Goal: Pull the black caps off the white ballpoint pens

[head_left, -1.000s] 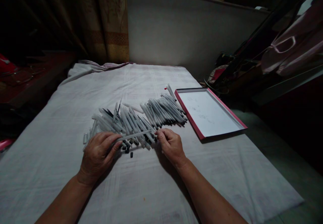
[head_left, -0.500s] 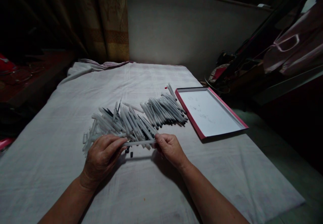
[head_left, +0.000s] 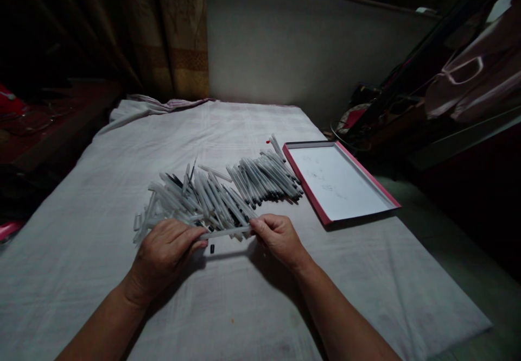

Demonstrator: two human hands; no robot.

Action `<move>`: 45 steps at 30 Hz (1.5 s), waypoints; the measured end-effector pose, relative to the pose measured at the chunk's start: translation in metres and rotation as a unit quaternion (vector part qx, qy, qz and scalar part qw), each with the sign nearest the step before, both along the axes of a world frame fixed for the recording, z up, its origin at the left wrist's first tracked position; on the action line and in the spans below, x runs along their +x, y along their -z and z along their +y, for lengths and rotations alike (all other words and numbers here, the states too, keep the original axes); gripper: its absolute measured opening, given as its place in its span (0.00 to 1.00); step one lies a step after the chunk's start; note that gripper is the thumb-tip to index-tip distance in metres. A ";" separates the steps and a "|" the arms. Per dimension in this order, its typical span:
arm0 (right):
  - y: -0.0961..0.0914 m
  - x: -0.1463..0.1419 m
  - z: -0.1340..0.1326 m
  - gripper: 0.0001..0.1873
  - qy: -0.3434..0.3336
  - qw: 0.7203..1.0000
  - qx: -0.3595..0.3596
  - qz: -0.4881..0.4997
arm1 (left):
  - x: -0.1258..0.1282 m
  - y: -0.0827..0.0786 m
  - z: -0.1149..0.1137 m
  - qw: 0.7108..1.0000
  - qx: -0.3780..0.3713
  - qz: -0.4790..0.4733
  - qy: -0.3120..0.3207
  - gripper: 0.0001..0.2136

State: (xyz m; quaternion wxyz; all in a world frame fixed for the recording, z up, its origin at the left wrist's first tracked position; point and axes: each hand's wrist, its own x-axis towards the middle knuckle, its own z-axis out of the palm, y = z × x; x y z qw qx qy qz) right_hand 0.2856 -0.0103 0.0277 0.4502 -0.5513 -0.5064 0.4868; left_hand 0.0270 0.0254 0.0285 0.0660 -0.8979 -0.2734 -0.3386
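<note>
A pale translucent pen barrel (head_left: 228, 232) spans the gap between my two hands, nearly level above the cloth. Its left end is pinched by my left hand (head_left: 166, 249), thumb against fingers. At the other end, my right hand (head_left: 279, 240) grips it between thumb and forefinger. Both tips of the barrel are hidden in the fingers. Just beyond lies a loose heap of clear pen parts (head_left: 207, 195), with some dark pieces among them. A neater row of pens (head_left: 264, 179) with dark ends lies farther right. One small black cap (head_left: 212, 248) rests on the cloth below the barrel.
A shallow box lid (head_left: 345, 182) with pink-red edges and a white inside lies right of the pens. A tiny red piece (head_left: 267, 141) is on the white cloth (head_left: 244, 317) behind them. A wall and a curtain (head_left: 185, 40) stand beyond the table.
My left hand has shifted slightly, and its end of the pen barrel sits a little lower. My right hand keeps nearly the same place. The pens and box lid have not moved.
</note>
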 end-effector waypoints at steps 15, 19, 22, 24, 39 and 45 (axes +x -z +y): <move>-0.005 0.021 0.001 0.08 0.125 0.977 0.160 -0.072 | -0.030 -0.012 0.007 0.986 -0.124 -0.078 -0.082 0.15; 0.007 0.013 0.005 0.10 0.158 0.976 0.142 -0.058 | -0.033 -0.001 0.011 0.983 -0.068 -0.073 -0.156 0.09; 0.018 0.002 0.006 0.11 0.192 0.974 0.114 -0.036 | -0.035 0.009 0.015 0.977 -0.068 -0.035 -0.198 0.13; 0.023 -0.003 0.007 0.13 0.206 0.974 0.093 -0.019 | -0.037 0.014 0.019 0.975 -0.063 -0.011 -0.212 0.15; 0.019 -0.027 0.026 0.11 0.104 0.940 0.170 -0.276 | -0.034 0.026 0.021 0.977 -0.060 -0.048 -0.201 0.12; 0.017 -0.029 0.029 0.11 0.064 0.896 0.195 -0.394 | -0.035 0.025 0.022 0.978 -0.030 -0.055 -0.198 0.11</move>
